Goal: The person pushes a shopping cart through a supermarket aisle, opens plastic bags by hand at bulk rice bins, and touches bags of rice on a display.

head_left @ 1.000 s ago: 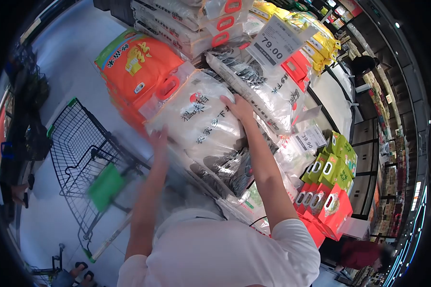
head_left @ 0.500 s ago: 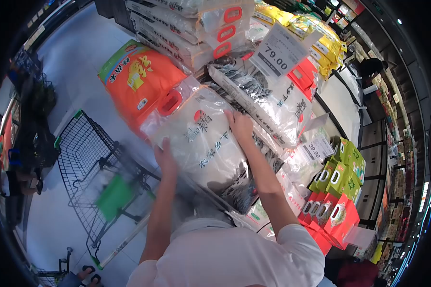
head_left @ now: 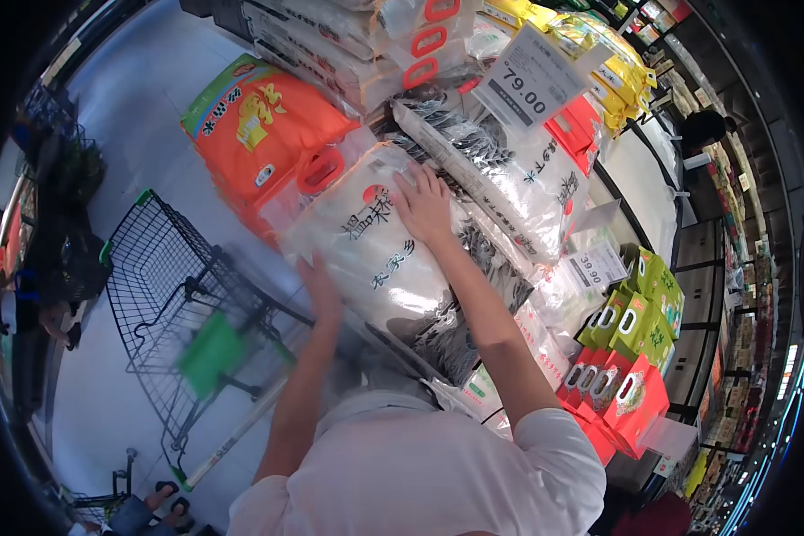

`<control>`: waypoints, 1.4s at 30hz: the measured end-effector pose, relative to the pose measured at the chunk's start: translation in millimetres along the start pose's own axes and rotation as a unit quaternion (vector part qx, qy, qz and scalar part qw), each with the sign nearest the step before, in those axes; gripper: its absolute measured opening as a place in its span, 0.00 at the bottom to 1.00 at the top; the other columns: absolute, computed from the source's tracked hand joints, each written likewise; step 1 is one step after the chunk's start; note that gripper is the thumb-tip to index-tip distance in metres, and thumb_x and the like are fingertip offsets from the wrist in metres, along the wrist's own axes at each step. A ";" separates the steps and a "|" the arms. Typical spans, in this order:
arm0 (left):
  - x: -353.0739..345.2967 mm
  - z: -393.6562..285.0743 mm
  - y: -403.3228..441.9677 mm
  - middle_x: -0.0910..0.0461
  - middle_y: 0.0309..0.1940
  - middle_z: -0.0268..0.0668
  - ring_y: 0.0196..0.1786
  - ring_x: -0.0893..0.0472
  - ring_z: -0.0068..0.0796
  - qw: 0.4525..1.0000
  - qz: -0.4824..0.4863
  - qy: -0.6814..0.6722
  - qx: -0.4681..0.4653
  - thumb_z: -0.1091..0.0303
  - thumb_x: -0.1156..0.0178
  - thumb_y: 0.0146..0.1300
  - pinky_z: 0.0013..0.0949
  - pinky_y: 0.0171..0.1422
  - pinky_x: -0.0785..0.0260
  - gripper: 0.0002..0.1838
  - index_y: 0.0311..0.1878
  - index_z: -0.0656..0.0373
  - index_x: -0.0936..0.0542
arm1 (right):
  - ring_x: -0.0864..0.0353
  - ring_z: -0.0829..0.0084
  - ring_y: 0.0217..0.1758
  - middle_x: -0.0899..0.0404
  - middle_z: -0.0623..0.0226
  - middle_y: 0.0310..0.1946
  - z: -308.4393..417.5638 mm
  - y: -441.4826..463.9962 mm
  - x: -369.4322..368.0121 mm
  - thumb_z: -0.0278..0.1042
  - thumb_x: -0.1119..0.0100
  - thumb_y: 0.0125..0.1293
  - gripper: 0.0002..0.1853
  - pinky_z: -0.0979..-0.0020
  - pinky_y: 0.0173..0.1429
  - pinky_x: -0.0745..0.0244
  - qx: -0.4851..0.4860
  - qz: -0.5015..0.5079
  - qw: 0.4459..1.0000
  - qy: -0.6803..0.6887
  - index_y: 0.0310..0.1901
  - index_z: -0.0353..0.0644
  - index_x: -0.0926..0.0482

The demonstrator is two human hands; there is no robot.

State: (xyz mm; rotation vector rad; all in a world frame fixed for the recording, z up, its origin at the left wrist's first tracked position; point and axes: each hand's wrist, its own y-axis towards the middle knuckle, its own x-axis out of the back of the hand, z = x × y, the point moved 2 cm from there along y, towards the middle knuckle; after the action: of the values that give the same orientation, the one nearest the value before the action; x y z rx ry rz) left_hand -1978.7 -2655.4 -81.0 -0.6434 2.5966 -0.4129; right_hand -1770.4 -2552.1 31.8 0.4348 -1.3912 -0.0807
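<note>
Laying right hand point(head_left: 424, 207) flat on sack point(head_left: 375, 268), left hand point(head_left: 320, 288) at its edge

Sack: white, face up in front of the person, with black lettering and a red dot toward its far end. Its wrapping caught bright glare on the face.

Right hand: palm down on the sack's upper face, toward the far right edge. Fingers were slightly apart and spread over the wrapping, not closed around anything.

Left hand: at the sack's left edge, fingers pointing away from the body. Blurred there; could not tell whether the fingers curled under the edge or held it.

Surroundings, all taken from the sack. Just beyond its far left corner lay the orange bag point(head_left: 272, 143). Past the far end rose a stack point(head_left: 348, 58) of wrapped bags with red handles. Just beside it on the right lay a second sack point(head_left: 523, 174), with a large sign point(head_left: 531, 80) reading 79.00 past that one's far end. Yellow bags point(head_left: 603, 58) sat well beyond, to the right. To the right and nearer the person stood a small sign point(head_left: 591, 271) reading 39.90, then green boxes point(head_left: 649, 308) and red boxes point(head_left: 627, 415). Left of the sack, apart from it, stood the cart point(head_left: 165, 277), its green panel point(head_left: 211, 355) blurred.
</note>
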 end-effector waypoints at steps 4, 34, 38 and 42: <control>-7.1 2.6 -13.7 0.36 0.66 0.52 0.66 0.33 0.41 0.999 -0.011 -0.047 0.006 0.54 0.54 0.76 0.37 0.71 0.42 0.33 0.74 0.68 0.47 | 0.36 0.56 0.71 0.36 0.60 0.70 -19.4 12.2 -26.5 0.54 0.53 0.72 0.28 0.54 0.74 0.41 -0.028 0.049 0.998 0.022 0.70 0.54 0.33; -23.7 -6.2 -10.4 0.45 0.72 0.48 0.71 0.38 0.42 0.995 -0.077 -0.053 -0.019 0.56 0.47 0.71 0.40 0.74 0.44 0.39 0.77 0.60 0.53 | 0.34 0.48 0.70 0.32 0.48 0.67 -14.5 -111.3 84.1 0.48 0.44 0.69 0.25 0.53 0.74 0.43 -0.143 -0.016 0.990 0.006 0.60 0.39 0.22; 29.5 -40.9 -55.1 0.52 0.76 0.47 0.76 0.45 0.42 0.977 -0.019 0.117 -0.177 0.62 0.41 0.69 0.41 0.77 0.52 0.41 0.77 0.61 0.52 | 0.24 0.55 0.62 0.25 0.50 0.61 2.2 -117.6 97.5 0.37 0.41 0.68 0.12 0.61 0.67 0.34 -0.130 -0.072 0.969 0.199 0.42 0.36 0.16; 127.3 -93.1 -115.3 0.46 0.74 0.47 0.76 0.44 0.43 0.937 -0.047 0.262 -0.227 0.64 0.41 0.69 0.43 0.78 0.55 0.36 0.75 0.62 0.45 | 0.19 0.62 0.53 0.23 0.54 0.58 72.3 -126.0 96.7 0.27 0.39 0.67 0.05 0.67 0.57 0.26 -0.072 -0.097 0.934 0.336 0.38 0.35 0.20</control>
State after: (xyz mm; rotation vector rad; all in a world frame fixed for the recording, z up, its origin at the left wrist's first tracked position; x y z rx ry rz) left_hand -2081.8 -2800.0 0.3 -0.9127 3.2219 0.0072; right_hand -1796.7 -2715.6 86.9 0.4237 -0.6601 -0.1765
